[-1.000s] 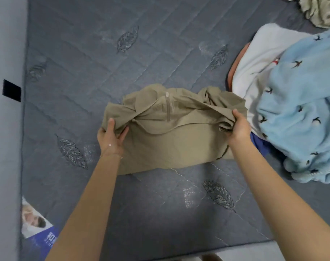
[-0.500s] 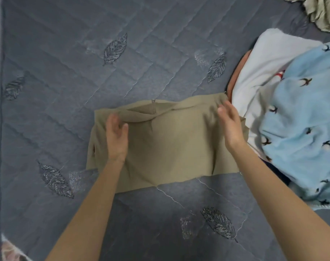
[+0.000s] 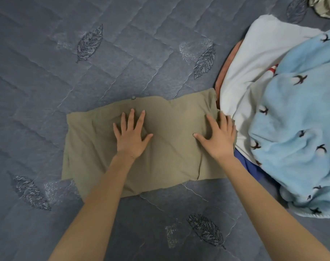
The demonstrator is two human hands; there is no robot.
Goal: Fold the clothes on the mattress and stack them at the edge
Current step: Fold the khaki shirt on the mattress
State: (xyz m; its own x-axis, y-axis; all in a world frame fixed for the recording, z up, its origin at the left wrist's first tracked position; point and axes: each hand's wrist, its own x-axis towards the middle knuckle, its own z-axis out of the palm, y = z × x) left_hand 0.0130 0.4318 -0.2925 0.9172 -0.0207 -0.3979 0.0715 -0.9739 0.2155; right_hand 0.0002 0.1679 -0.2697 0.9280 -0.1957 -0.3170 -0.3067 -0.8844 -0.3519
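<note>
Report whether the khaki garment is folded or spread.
Folded: the khaki garment lies as a flat rectangle under the left hand and right hand.

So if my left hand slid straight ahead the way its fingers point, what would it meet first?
The left hand, flat on the khaki garment, would first reach that garment's far edge near a small fastener, then only bare mattress, as far as the picture shows.
</note>
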